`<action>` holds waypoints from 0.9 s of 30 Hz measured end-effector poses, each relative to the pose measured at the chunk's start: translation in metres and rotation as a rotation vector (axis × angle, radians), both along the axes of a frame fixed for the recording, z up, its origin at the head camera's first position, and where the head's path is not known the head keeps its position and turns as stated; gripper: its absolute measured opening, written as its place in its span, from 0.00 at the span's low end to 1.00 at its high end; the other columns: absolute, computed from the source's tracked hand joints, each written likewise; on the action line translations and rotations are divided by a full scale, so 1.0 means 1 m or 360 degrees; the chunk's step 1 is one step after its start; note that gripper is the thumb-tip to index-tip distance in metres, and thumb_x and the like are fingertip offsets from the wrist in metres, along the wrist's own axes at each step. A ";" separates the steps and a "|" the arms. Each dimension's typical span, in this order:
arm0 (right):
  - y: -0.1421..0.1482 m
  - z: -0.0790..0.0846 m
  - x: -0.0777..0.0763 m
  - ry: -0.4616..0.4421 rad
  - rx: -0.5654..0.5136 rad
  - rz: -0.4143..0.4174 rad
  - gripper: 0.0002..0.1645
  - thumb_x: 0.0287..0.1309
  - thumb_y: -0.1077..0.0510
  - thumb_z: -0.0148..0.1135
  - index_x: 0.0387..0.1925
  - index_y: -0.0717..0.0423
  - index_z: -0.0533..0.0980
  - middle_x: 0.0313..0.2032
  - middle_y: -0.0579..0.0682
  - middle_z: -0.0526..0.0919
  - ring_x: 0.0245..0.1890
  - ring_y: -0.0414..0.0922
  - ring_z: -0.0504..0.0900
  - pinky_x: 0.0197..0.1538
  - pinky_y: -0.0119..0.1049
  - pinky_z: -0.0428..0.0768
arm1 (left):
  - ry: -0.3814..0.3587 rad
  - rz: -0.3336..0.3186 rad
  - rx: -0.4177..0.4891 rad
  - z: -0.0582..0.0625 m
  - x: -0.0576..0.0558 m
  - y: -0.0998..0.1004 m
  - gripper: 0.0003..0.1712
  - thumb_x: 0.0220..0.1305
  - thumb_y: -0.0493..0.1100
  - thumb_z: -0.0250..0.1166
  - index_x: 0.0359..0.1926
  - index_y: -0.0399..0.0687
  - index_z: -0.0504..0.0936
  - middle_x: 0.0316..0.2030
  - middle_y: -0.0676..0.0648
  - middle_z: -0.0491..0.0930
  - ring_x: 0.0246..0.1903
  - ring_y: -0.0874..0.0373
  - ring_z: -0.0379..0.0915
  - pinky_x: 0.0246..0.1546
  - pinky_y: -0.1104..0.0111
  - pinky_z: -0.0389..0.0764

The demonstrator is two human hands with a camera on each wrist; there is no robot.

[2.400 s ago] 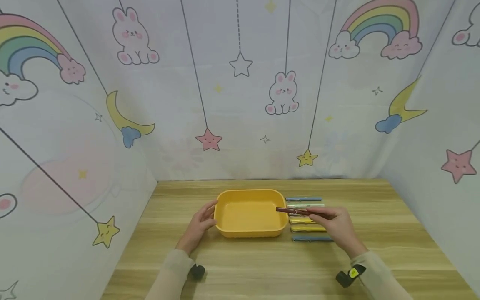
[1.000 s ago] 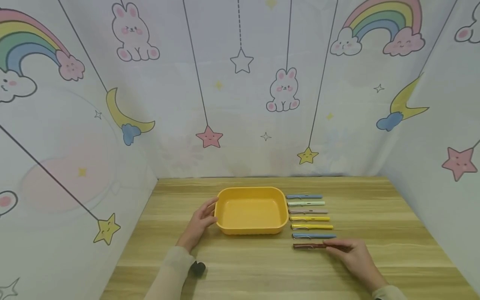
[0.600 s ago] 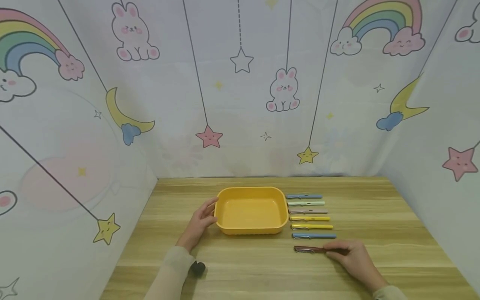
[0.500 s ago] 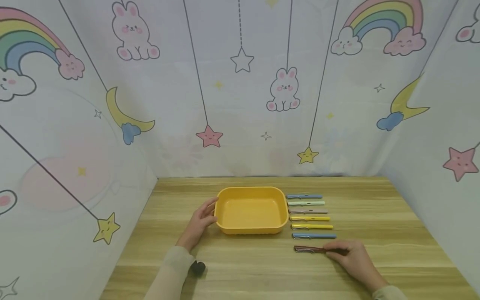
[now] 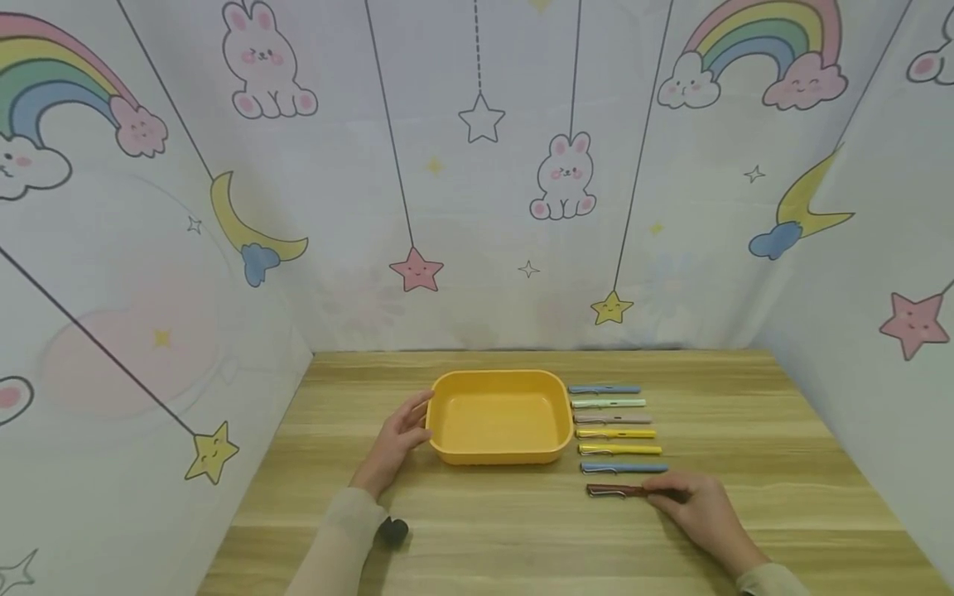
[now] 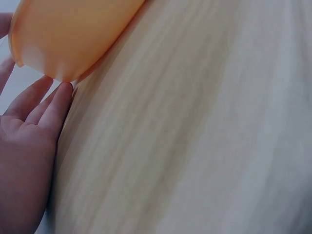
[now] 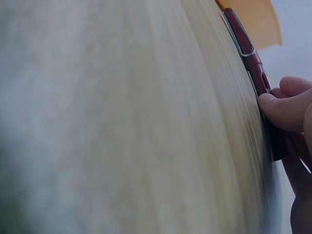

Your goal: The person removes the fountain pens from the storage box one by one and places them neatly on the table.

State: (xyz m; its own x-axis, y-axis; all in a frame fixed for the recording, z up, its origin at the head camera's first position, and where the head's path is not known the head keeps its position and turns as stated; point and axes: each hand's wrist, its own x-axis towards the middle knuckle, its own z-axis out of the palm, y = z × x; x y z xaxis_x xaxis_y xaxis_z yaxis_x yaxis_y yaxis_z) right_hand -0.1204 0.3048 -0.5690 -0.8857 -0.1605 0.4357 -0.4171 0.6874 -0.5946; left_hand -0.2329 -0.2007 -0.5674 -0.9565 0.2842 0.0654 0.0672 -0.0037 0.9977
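Note:
In the head view my right hand (image 5: 696, 507) pinches the barrel of a dark red pen (image 5: 613, 491) between thumb and fingers. This pen, with its metal clip, lies low over the table in front of a row of pens. The right wrist view shows the thumb pressed on the red pen (image 7: 251, 56), its rear part beneath my hand. My left hand (image 5: 397, 447) touches the left wall of a yellow tray (image 5: 501, 458) with extended fingers. In the left wrist view, fingertips meet the tray's side (image 6: 63, 46). No pens lie in the tray.
Right of the tray, pens lie parallel: a blue pen (image 5: 605, 389) at the back, a pale green pen (image 5: 609, 404), a mauve pen (image 5: 614, 420), two yellow pens (image 5: 619, 450) and a nearer blue pen (image 5: 624, 468). A patterned cloth (image 5: 477, 314) borders the wooden table (image 5: 477, 530).
My right hand has brought the red pen from over the tray's right edge down to the front of the row, then nudged it slightly toward the row. My left hand stays at the tray.

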 end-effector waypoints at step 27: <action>-0.005 0.001 -0.002 0.0033 0.0013 -0.0011 0.22 0.38 0.71 0.84 0.36 0.47 0.91 0.36 0.40 0.91 0.38 0.33 0.87 0.43 0.24 0.84 | 0.0007 0.0006 -0.0037 -0.004 -0.002 -0.002 0.39 0.69 0.34 0.65 0.79 0.51 0.66 0.78 0.39 0.63 0.77 0.41 0.58 0.70 0.64 0.70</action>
State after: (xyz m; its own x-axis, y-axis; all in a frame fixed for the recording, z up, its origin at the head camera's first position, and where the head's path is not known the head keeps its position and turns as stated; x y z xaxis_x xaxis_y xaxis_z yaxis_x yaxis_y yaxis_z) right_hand -0.1222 0.2997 -0.5684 -0.8775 -0.1583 0.4527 -0.4247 0.6951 -0.5800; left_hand -0.2344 -0.2028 -0.5712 -0.9573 0.2821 0.0633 0.0717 0.0196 0.9972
